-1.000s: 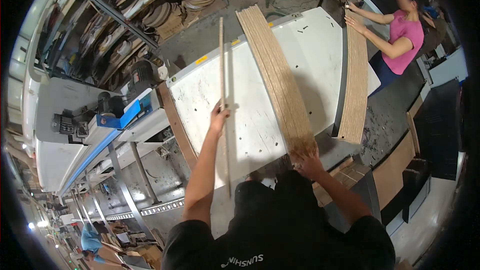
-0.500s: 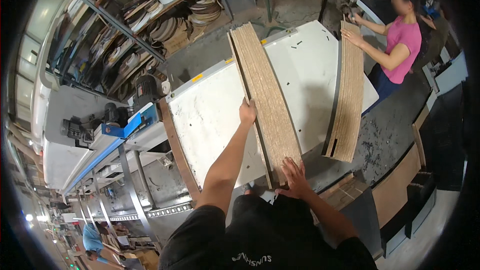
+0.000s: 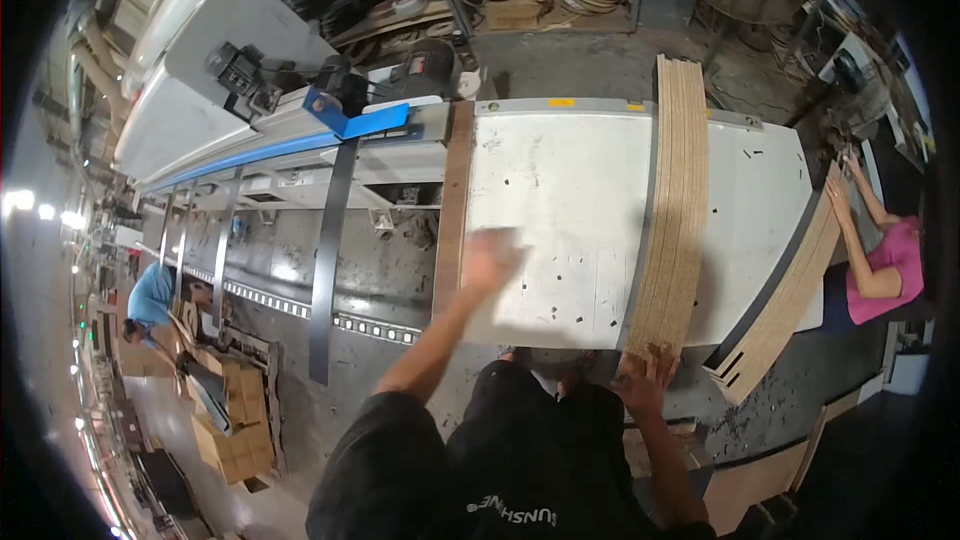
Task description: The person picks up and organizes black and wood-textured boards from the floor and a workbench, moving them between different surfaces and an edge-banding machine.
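Note:
A stack of long, narrow wood-grain boards (image 3: 680, 180) lies across the white table, its left side edged dark. My right hand (image 3: 650, 380) rests on the stack's near end, fingers spread over the edges. Apart from the stack, my left hand (image 3: 490, 262) is over the table's left part, near its brown edge strip (image 3: 452, 210). Motion blur smears its fingers, and I cannot see whether it holds anything. Farther left, a single dark narrow board (image 3: 327, 285) lies across the machine's outfeed.
The white table (image 3: 560, 190) carries small dark scraps. At right, a co-worker in pink (image 3: 885, 275) has both hands on another board stack (image 3: 780, 300). A blue-topped machine (image 3: 250, 155) adjoins on the left. A person in blue (image 3: 152, 295) bends by cardboard boxes (image 3: 235, 430).
My left hand has let go of the stack's side and moved left. My view has turned left, bringing the dark narrow board into sight. My right hand stays at the stack's near end.

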A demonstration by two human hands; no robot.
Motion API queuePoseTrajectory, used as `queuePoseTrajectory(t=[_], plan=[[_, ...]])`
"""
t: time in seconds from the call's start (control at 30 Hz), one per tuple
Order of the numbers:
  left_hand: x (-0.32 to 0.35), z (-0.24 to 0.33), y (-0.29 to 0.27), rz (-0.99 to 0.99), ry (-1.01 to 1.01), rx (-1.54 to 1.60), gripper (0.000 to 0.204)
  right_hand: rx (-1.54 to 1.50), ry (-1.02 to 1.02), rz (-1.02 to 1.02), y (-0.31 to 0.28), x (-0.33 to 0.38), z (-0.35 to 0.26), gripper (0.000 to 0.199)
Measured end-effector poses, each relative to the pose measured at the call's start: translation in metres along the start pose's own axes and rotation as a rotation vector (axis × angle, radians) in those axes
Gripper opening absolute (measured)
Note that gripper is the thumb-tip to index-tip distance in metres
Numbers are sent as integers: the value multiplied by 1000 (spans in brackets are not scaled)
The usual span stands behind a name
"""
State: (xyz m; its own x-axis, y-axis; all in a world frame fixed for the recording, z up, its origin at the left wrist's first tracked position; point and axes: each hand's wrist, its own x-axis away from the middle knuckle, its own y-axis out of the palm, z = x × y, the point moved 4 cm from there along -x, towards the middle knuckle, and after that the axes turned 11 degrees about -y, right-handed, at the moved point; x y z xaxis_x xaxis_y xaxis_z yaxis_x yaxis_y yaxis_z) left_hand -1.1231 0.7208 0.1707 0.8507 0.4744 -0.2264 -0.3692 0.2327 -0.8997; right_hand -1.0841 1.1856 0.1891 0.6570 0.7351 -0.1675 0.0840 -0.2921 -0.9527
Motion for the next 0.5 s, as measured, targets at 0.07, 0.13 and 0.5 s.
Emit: queuePoseTrajectory(t=[0.07, 0.13, 0.5], plan=[[10, -148, -38, -90, -383, -276, 75, -112, 24, -21, -3, -3, 1, 70], [15, -281, -84, 65, -608, -551, 101, -95, 37, -101, -7, -6, 2, 69], [62, -343, -111, 112, -383, -19, 103, -72, 507, 197, -45, 27, -46, 73]])
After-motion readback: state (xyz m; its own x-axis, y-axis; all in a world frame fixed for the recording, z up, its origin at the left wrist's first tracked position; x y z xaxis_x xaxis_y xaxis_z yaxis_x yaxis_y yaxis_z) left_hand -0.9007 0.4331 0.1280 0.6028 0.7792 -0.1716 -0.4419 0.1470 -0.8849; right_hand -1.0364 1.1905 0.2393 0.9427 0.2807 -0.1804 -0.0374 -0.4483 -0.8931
